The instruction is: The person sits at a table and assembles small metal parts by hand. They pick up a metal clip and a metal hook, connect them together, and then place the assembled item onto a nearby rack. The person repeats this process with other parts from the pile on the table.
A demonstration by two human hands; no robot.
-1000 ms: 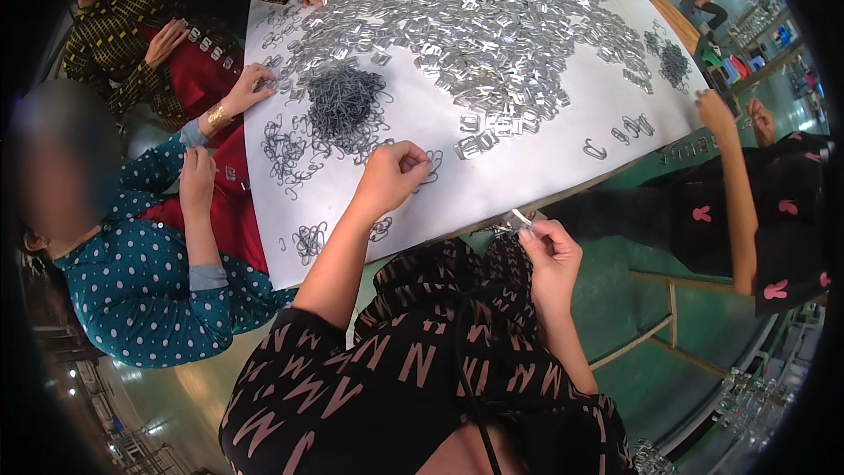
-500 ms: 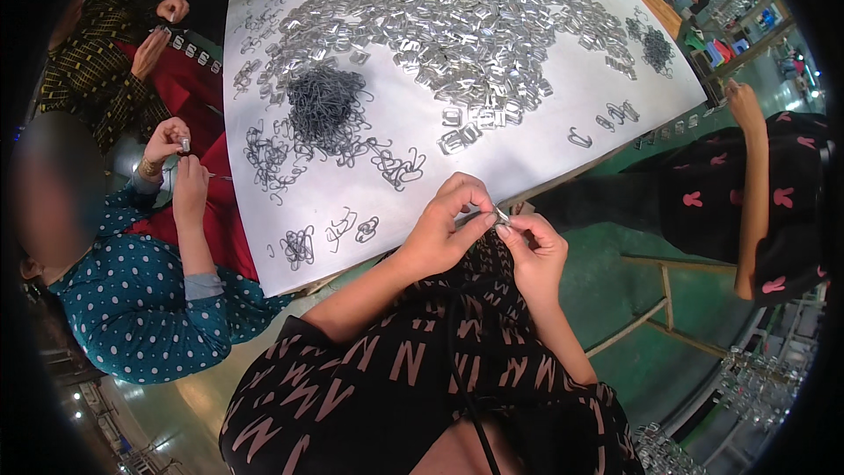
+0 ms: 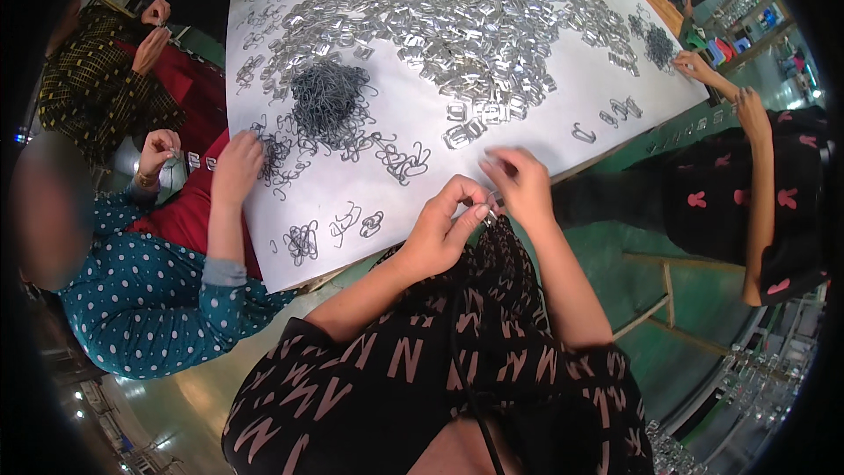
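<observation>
Releasing the piece: right hand apart, left hand alone on the grip

Left hand [image 3: 444, 227]: thumb and fingertips pinched together, clamped on a small metal piece [image 3: 491, 214]. Piece sits at the table's near edge, just in front of the dark patterned dress [image 3: 413, 343]; mostly covered by fingers, so buckle, hook or both cannot be told.

Right hand [image 3: 526, 192]: half a second ago its fingertips met the left's at the piece; now lifted clear, thumb and fingers spread, nothing seen between them. It hangs just beside the left hand, fingertips over the white table [image 3: 571, 92]. Judgement: the left hand now carries the piece unaided, leaving the right free for the work.

Supply: silver buckle heap [image 3: 475, 26] spreads from the far edge to mid-table, a small buckle cluster [image 3: 466, 134] at its front. Dark hook pile [image 3: 327, 98] stands toward the left edge; loose hooks [image 3: 301, 242] lie by the near-left corner. A few wire pieces [image 3: 624, 110] lie along the near edge toward the right corner.

Neighbours: at the left edge, the dotted-sleeve co-worker's hand [image 3: 237, 167] has come to the hooks; a hand [image 3: 694, 66] now reaches the right corner.
</observation>
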